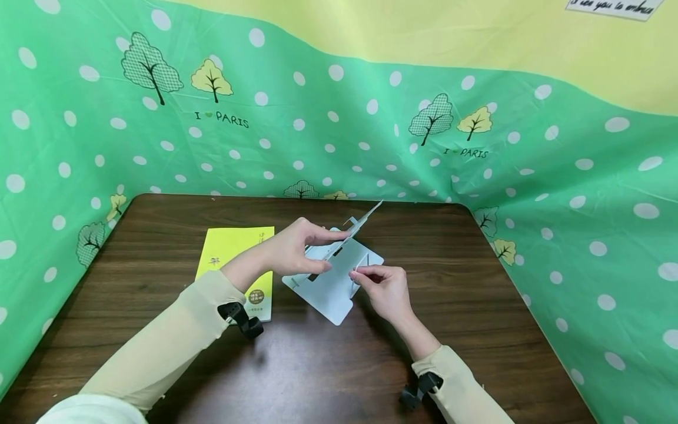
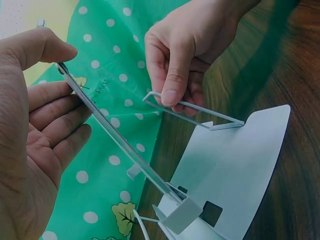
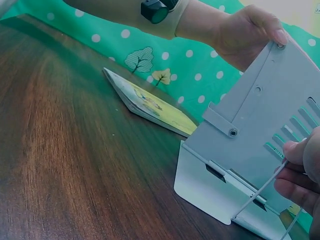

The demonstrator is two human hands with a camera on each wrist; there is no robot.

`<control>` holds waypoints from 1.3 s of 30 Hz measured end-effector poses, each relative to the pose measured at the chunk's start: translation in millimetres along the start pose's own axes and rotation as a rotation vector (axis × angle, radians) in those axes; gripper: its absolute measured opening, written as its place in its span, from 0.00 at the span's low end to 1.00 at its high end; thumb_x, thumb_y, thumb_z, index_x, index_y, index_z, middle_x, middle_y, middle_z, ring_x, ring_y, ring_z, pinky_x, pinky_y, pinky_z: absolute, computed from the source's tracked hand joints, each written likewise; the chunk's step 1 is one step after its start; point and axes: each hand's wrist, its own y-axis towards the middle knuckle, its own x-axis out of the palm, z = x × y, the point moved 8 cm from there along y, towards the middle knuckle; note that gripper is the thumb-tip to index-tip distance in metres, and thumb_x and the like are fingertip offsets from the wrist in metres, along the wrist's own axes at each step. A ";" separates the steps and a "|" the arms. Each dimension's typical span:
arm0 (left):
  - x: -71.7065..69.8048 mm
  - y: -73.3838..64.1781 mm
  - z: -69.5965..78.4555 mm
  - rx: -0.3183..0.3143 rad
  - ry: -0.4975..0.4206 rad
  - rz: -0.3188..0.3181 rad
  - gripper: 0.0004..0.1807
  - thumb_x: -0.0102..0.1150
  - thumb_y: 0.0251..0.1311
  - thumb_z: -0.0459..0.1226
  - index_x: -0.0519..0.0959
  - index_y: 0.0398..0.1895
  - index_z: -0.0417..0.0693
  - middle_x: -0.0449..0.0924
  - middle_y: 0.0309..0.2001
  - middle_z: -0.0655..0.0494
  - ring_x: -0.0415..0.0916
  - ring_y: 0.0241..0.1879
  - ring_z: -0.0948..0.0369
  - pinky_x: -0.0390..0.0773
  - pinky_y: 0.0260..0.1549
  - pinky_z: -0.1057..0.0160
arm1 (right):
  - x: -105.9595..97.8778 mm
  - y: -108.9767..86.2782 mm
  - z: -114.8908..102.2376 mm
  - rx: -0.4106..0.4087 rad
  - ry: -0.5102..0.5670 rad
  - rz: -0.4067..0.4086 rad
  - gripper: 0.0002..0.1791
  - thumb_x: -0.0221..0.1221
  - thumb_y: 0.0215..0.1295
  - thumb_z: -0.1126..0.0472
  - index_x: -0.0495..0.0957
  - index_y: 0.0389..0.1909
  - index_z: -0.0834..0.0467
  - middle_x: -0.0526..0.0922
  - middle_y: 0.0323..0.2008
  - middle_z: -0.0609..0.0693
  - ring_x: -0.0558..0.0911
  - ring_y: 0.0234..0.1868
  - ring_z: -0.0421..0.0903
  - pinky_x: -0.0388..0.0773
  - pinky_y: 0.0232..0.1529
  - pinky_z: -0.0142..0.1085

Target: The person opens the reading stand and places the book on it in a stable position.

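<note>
A pale metal book stand point(image 1: 328, 297) lies with its flat base on the table, its back panel point(image 3: 250, 115) raised at a slant. My left hand point(image 1: 296, 247) grips the panel's edge, thumb on one side and fingers on the other. With thumb and fingertips, my right hand point(image 1: 386, 288) pinches a thin wire support leg point(image 2: 227, 126) that stands up from the base. Slots point(image 3: 287, 132) run along the panel close to the right fingers. A small clip point(image 2: 180, 217) shows at the panel's lower edge in the left wrist view.
A yellow book point(image 1: 233, 244) lies left of the stand, partly under my left forearm. Dark brown wood forms the tabletop point(image 1: 450, 330). Behind and beside it hangs a green dotted curtain point(image 1: 339, 129). Each wrist wears a black band point(image 1: 241, 318).
</note>
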 end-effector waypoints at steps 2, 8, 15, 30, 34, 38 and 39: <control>2.7 0.7 1.0 0.009 0.014 -0.008 0.34 0.72 0.60 0.33 0.77 0.72 0.44 0.89 0.53 0.58 0.83 0.57 0.63 0.75 0.65 0.58 | 0.7 0.8 4.9 -0.002 -0.007 0.001 0.03 0.73 0.57 0.78 0.89 0.32 0.73 0.89 0.30 0.63 0.85 0.27 0.52 0.77 0.28 0.24; 11.5 2.4 5.5 0.050 0.062 -0.035 0.35 0.73 0.61 0.35 0.76 0.73 0.45 0.78 0.19 0.69 0.60 0.23 0.64 0.79 0.54 0.63 | 2.9 2.8 31.6 -0.004 -0.004 0.005 0.03 0.74 0.57 0.78 0.90 0.32 0.71 0.90 0.30 0.60 0.87 0.29 0.53 0.80 0.29 0.24; 17.2 2.8 6.8 0.048 0.106 -0.031 0.34 0.74 0.62 0.39 0.77 0.73 0.50 0.70 0.14 0.71 0.47 0.20 0.67 0.66 0.26 0.64 | 1.8 3.3 38.6 -0.016 0.015 -0.006 0.03 0.77 0.58 0.71 0.92 0.32 0.66 0.91 0.29 0.50 0.87 0.30 0.44 0.82 0.30 0.27; 29.5 5.9 11.9 0.110 0.119 -0.060 0.33 0.74 0.63 0.40 0.78 0.71 0.41 0.84 0.30 0.61 0.64 0.28 0.61 0.70 0.31 0.64 | 1.3 3.8 38.7 -0.032 0.003 -0.006 0.03 0.76 0.59 0.70 0.93 0.29 0.60 0.90 0.27 0.47 0.86 0.28 0.42 0.80 0.28 0.26; 34.4 7.0 11.3 0.111 0.123 -0.072 0.33 0.74 0.64 0.41 0.78 0.71 0.42 0.90 0.46 0.52 0.73 0.34 0.52 0.78 0.37 0.52 | 1.0 4.0 38.9 -0.037 -0.001 -0.011 0.02 0.75 0.60 0.70 0.92 0.29 0.62 0.90 0.26 0.48 0.85 0.28 0.41 0.80 0.28 0.26; 38.2 7.6 9.2 0.086 0.133 -0.071 0.33 0.76 0.63 0.42 0.78 0.71 0.47 0.89 0.49 0.54 0.73 0.36 0.51 0.78 0.40 0.51 | 0.7 3.6 41.0 -0.030 -0.012 0.000 0.03 0.75 0.58 0.72 0.91 0.28 0.65 0.90 0.26 0.50 0.84 0.28 0.40 0.79 0.29 0.25; 39.1 7.6 9.0 0.079 0.138 -0.072 0.34 0.76 0.62 0.43 0.79 0.71 0.48 0.89 0.47 0.55 0.73 0.35 0.52 0.78 0.39 0.53 | 0.7 3.5 41.2 -0.029 -0.019 0.005 0.03 0.74 0.57 0.74 0.91 0.27 0.65 0.90 0.26 0.51 0.84 0.27 0.40 0.78 0.29 0.25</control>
